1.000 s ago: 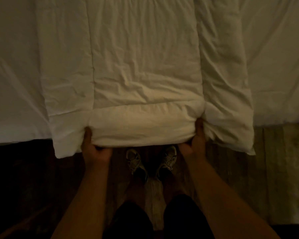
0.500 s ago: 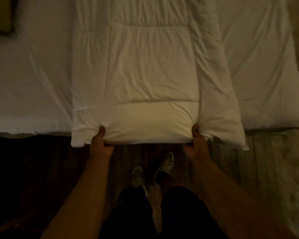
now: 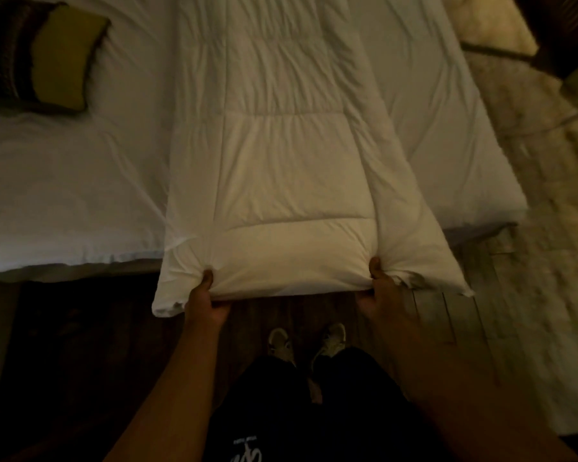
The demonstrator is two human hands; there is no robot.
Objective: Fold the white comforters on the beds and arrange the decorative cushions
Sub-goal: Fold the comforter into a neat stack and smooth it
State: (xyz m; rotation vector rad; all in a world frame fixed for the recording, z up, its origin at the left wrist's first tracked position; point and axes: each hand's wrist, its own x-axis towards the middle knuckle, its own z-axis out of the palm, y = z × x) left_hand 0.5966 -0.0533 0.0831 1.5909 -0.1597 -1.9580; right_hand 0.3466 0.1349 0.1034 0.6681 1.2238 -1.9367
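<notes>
1. Since before, I have stepped back, dragging the comforter [image 3: 291, 181] nearer.
2. Left hand [image 3: 207, 300] and right hand [image 3: 379, 291] clamp its near edge, overhanging the bed [image 3: 64, 195].
3. Risk: uneven pulling skews the fold.

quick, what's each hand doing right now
Left hand: closed, gripping the near edge of the folded white comforter.
Right hand: closed, gripping the same edge further right.

No legible text; only a blurred white print on the dark garment [image 3: 247, 453].
</notes>
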